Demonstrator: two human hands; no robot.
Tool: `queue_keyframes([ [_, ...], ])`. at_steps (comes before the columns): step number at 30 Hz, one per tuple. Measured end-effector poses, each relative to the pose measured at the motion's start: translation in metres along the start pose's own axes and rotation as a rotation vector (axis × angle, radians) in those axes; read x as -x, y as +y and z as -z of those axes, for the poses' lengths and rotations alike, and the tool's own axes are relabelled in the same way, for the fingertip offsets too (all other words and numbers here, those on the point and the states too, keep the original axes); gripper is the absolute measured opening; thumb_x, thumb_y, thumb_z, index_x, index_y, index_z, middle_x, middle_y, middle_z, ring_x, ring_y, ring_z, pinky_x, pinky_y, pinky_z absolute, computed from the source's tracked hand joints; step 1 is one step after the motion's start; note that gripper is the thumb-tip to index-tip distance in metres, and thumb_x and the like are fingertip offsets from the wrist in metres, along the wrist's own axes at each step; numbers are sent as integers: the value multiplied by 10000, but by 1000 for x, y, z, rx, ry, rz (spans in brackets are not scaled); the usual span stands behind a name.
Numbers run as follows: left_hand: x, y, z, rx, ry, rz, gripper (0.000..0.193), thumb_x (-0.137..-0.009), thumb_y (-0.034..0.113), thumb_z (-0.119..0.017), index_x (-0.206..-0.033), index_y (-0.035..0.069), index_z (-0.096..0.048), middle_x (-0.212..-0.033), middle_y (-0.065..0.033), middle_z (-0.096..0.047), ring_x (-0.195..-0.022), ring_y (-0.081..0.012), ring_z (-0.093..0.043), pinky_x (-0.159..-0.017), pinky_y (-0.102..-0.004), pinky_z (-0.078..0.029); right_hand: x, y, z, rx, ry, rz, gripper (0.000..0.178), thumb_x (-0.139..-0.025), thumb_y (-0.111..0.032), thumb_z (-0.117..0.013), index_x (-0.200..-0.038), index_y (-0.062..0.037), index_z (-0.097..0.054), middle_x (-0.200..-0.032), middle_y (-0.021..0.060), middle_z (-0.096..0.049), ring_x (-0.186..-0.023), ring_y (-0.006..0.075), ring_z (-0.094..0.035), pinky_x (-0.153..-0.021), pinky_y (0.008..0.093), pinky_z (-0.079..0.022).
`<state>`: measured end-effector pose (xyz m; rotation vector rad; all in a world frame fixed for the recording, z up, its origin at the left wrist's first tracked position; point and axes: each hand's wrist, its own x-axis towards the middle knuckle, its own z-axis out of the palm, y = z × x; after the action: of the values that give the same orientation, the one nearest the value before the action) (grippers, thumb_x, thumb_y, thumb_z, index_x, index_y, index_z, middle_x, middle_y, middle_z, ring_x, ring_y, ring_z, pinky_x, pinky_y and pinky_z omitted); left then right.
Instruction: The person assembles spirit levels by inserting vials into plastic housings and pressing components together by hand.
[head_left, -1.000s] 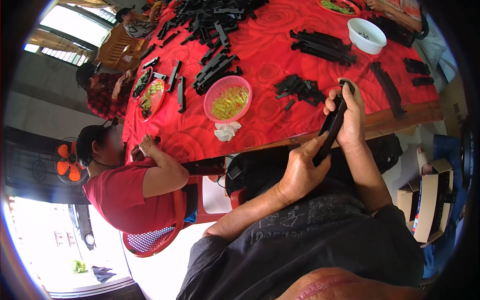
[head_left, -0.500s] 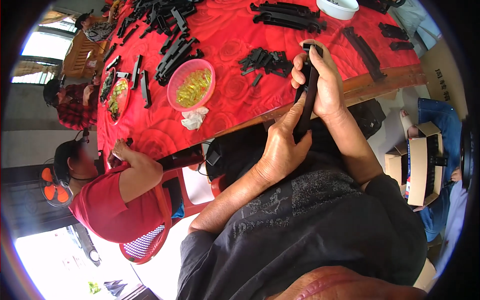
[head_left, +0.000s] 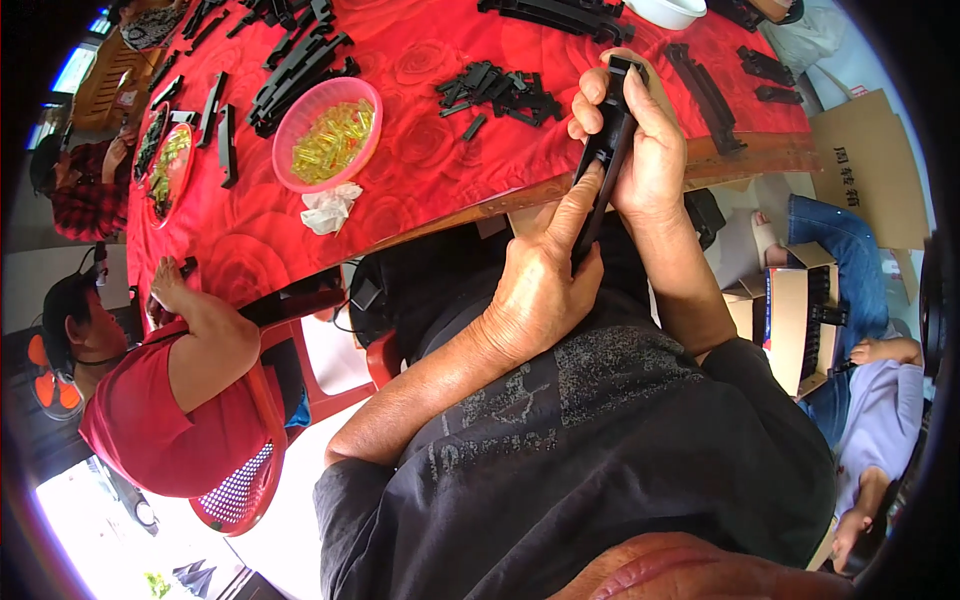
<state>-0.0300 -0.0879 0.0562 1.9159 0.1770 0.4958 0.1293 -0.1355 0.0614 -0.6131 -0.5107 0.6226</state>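
Over the table's front edge, both my hands hold a long black plastic housing [head_left: 612,135], tilted with its upper end away from me. My right hand [head_left: 648,150] wraps around the upper part, the thumb along its side and the fingers curled behind. My left hand [head_left: 548,275] grips the lower end, its index finger pressed into the recess on the housing's face. Whether a smaller part sits under that fingertip is hidden. Beyond my hands, a pile of small black plastic strips [head_left: 497,92] lies on the red tablecloth [head_left: 415,180].
A pink bowl [head_left: 282,150] of small clear yellow tubes [head_left: 335,140] stands left, beside a crumpled white tissue [head_left: 330,208]. Long black housings [head_left: 300,75] are heaped behind it. A white bowl [head_left: 668,10] stands far right. A person in red [head_left: 190,400] sits left; an open carton [head_left: 800,310] and a child are right.
The view has shifted right, so the table things sit further left and higher. The housing has turned slightly, showing more of its recessed face. Both hands keep their hold.
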Motion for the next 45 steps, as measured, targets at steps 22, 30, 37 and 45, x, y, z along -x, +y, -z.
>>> queue_keyframes([
  [22,2,5,-3,-17,-110,48,736,-763,-78,-639,-1453,28,-406,-1212,-278,-581,-1145,-416,-602,-971,-414,-484,8,-11,16,-64,-105,-19,278,-1055,-245,-357,-1245,-78,-471,-1068,261,-647,-790,278,-697,-723,379,-584],
  [30,4,1,-7,-103,-63,-41,791,-765,-84,-637,-1474,78,-328,-1191,-278,-566,-1045,-456,-624,-845,-446,-548,12,-15,9,79,-112,38,310,-1061,-279,-359,-1261,-64,-457,-1086,252,-631,-805,258,-682,-692,342,-560],
  [37,2,0,-9,-107,-57,-69,803,-773,-77,-617,-1494,77,-299,-1211,-287,-560,-1045,-455,-625,-805,-458,-562,14,-15,6,161,-97,53,327,-1064,-299,-364,-1271,-58,-441,-1077,216,-635,-800,213,-662,-666,306,-528],
  [45,-1,6,-6,-134,-104,6,815,-749,-78,-612,-1487,77,-304,-1106,-281,-592,-987,-446,-644,-780,-448,-553,16,-14,7,103,-105,18,302,-1064,-288,-348,-1264,-83,-445,-1056,238,-629,-782,259,-664,-670,337,-547],
])
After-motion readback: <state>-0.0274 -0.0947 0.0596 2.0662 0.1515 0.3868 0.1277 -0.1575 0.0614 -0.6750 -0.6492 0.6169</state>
